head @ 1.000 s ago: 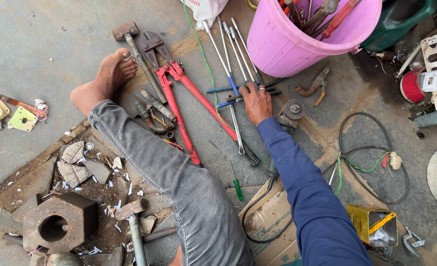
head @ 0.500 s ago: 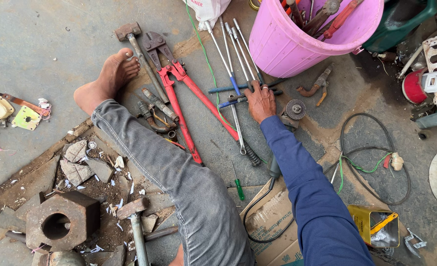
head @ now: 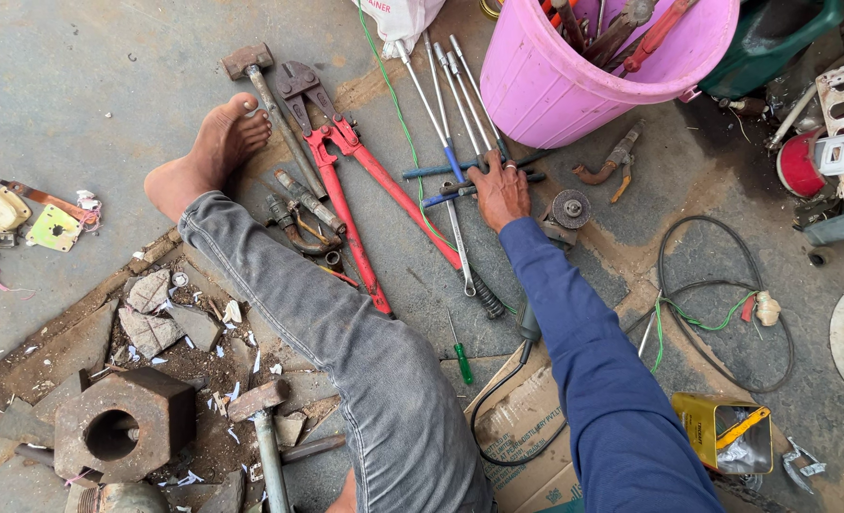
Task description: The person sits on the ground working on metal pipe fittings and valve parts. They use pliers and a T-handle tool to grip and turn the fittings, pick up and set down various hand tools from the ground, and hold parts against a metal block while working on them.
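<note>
One hand in view: right hand point(head: 501, 190) flat on long metal rods point(head: 446, 85), fingers spread, not clamped.
Rods lie on floor between red bolt cutters point(head: 351, 180) and pink bucket point(head: 593, 66). Left hand out of view.

- grey concrete floor point(head: 80, 104), stained and worn
- broken patch point(head: 170, 351) at lower left, rubble and dirt showing
- flattened cardboard point(head: 527, 427) on the floor
- even daylight, soft shadows
</note>
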